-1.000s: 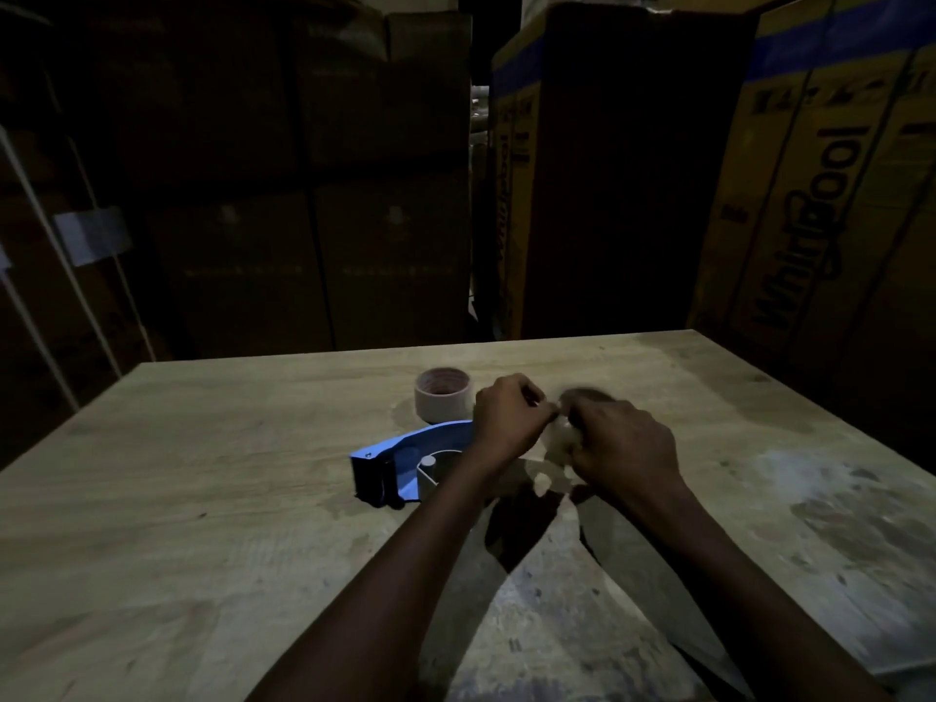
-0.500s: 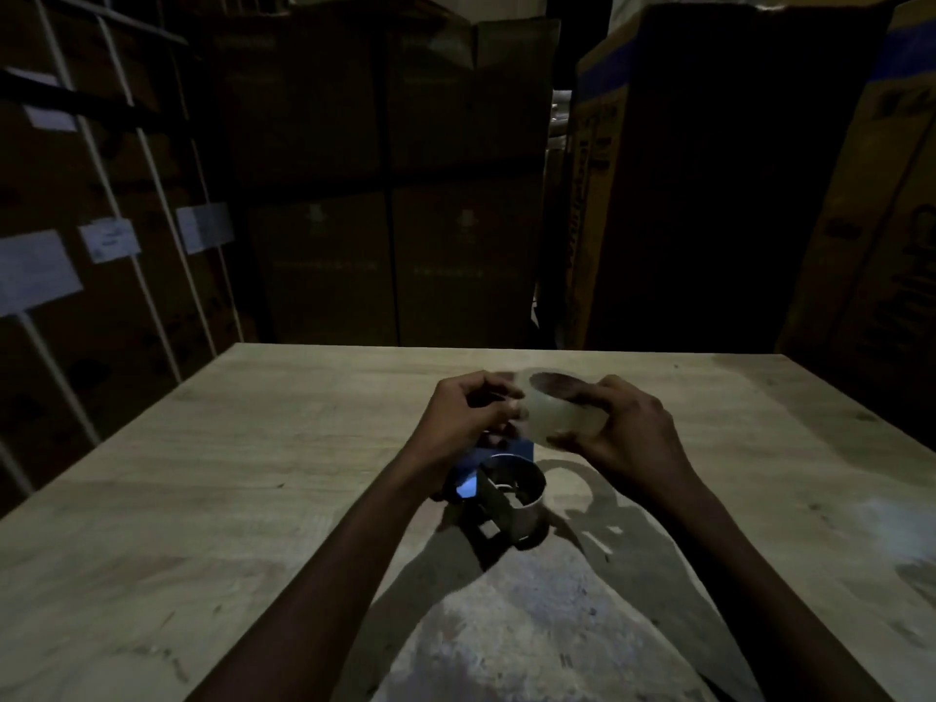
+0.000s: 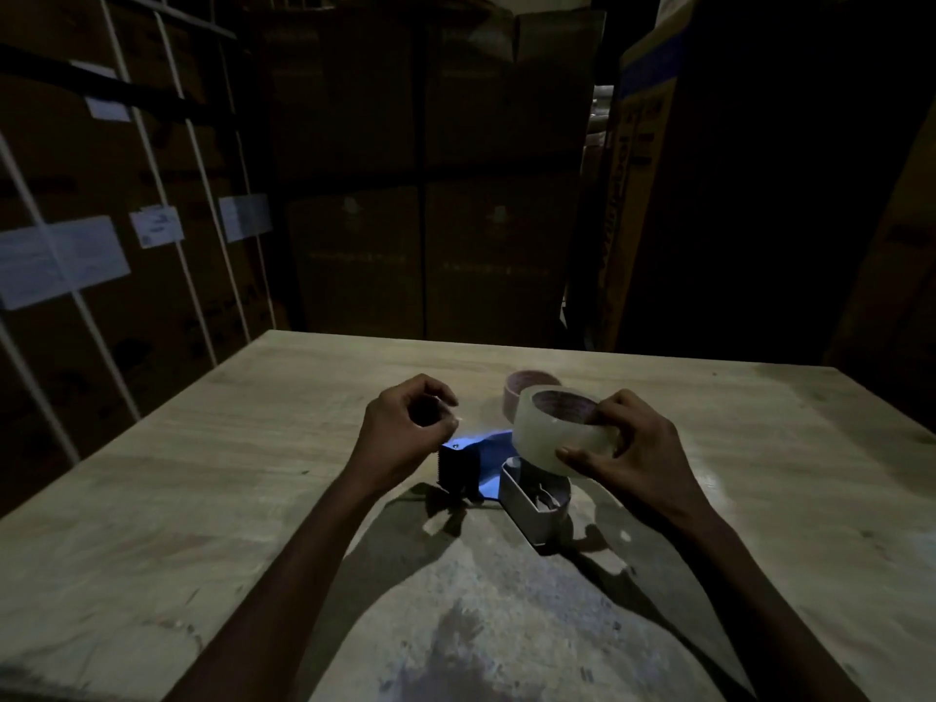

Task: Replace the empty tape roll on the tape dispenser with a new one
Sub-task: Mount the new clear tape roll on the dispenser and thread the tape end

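My right hand (image 3: 625, 456) grips a full roll of clear tape (image 3: 554, 430), lifted just above the table. Under it lies the blue tape dispenser (image 3: 481, 461) on its side, with its dark cutter end (image 3: 456, 468) at the left and its grey hub (image 3: 537, 504) at the right. My left hand (image 3: 405, 435) hovers left of the roll with thumb and fingers pinched together; a thin stretch of tape may run from it, but I cannot tell in the dim light. Behind the new roll stands a pinkish empty core (image 3: 529, 390) on the table.
The wooden table (image 3: 202, 499) runs out to edges at the left, far side and right. Stacked cardboard boxes (image 3: 430, 195) close in behind it, with white-strapped, labelled boxes (image 3: 101, 245) at the left. The light is dim.
My hands have parted: the left has come off the roll and drawn leftward, pinched. The right still holds the roll, which has moved a little right. The view has shifted.
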### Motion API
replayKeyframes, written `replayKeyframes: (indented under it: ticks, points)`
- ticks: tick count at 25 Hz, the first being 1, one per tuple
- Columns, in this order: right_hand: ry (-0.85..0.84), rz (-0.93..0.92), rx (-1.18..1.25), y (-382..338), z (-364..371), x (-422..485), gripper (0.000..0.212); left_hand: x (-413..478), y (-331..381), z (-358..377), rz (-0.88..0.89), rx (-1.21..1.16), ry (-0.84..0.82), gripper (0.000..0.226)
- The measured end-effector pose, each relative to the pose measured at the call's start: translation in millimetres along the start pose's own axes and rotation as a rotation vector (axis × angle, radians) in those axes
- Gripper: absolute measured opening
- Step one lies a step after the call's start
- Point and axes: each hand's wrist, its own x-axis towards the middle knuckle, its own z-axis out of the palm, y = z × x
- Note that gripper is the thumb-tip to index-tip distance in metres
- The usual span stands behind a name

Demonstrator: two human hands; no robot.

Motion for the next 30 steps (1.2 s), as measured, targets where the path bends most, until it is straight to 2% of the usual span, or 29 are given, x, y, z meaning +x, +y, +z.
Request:
replayKeyframes:
  ticks: [2,6,13,23,30]
  points:
    - [-0.013,-0.022,0.005,1,4,-4,0.032,-2,-5,1,0.03,0.077,0.046,0.029]
    - [-0.029,-0.058,-0.029,-1,5,-7,0.026,-6,-9,1,-0.008,0.079,0.075,0.045]
    - [0.038,-0.151,-0.101,-7,10,-7,0.033,-3,-9,8,0.003,0.16,0.084,0.027]
    - [0.085,-0.202,-0.122,-11,22,-13,0.038,-9,-12,12,-0.009,0.189,0.074,0.04]
    - [0.081,-0.218,-0.161,-15,29,-16,0.04,-10,-11,21,-0.031,0.235,0.061,0.031]
